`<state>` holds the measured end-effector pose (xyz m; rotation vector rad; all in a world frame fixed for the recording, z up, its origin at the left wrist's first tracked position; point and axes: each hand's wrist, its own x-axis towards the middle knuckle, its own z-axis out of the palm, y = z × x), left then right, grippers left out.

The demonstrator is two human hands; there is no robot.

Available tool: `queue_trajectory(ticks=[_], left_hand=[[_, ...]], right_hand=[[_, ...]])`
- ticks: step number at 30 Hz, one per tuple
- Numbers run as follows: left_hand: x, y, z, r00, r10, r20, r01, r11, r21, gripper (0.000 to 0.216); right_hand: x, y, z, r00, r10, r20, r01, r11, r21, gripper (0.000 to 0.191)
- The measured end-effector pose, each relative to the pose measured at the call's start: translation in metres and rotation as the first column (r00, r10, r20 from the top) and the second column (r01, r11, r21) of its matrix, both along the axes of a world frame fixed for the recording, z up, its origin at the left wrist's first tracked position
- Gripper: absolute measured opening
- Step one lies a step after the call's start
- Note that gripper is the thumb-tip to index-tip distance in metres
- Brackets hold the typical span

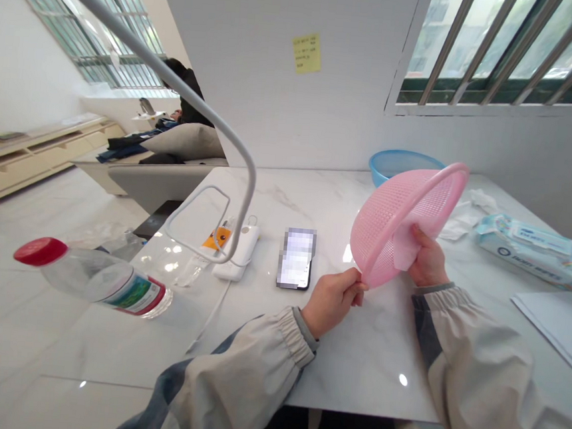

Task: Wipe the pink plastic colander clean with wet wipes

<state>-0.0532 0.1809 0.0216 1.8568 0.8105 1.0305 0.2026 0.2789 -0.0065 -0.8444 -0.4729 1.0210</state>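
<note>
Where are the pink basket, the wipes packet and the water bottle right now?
Pink basket (389, 230), head view, on its mesh wall.
Wipes packet (533, 246), head view, on its top face.
Water bottle (88, 274), head view, on its clear body.

Pink mesh basket (405, 228); blue basin (395, 163); white veined marble tabletop (362, 375).

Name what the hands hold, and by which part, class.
A pink plastic colander: the left hand pinches its rim; the right hand presses a white wipe against its mesh.
</note>
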Motion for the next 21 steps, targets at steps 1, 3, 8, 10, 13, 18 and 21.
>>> queue_trajectory(ticks=[1, 3, 8, 10, 13, 18, 21], left_hand=[[0.0, 0.0, 0.0, 1.0, -0.005, -0.002, 0.005, 1.0, -0.008, 0.038], [0.0, 0.001, 0.0, 1.0, -0.013, 0.0, 0.013, 1.0, -0.025, 0.04], [0.0, 0.001, 0.002, 0.998, -0.055, -0.031, 0.054, 0.998, -0.025, 0.039], [0.0, 0.001, 0.002, 0.995, -0.073, -0.063, 0.073, 0.997, -0.007, 0.037], [0.0, 0.0, 0.002, 0.991, -0.064, -0.119, 0.068, 0.997, 0.031, 0.033], [0.001, 0.002, 0.0, 0.975, 0.011, -0.224, 0.02, 0.991, 0.133, 0.032], [0.002, 0.004, -0.002, 0.972, 0.058, -0.228, -0.005, 0.974, 0.224, 0.029]], right_hand=[[0.001, 0.0, 0.0, 1.0, 0.007, 0.002, -0.007, 1.0, -0.009, 0.025], [0.001, -0.001, -0.001, 1.0, 0.017, 0.006, -0.017, 1.0, -0.024, 0.027], [-0.002, -0.002, 0.0, 1.0, 0.026, 0.01, -0.025, 0.999, -0.025, 0.027], [-0.004, -0.003, 0.001, 0.999, 0.037, 0.014, -0.036, 0.999, -0.026, 0.027], [-0.007, -0.005, 0.005, 0.999, 0.048, 0.004, -0.048, 0.999, -0.023, 0.028], [-0.019, -0.011, 0.015, 0.996, 0.09, -0.014, -0.091, 0.995, -0.042, 0.025], [-0.029, -0.015, 0.017, 0.991, 0.135, -0.016, -0.136, 0.988, -0.074, 0.024]])
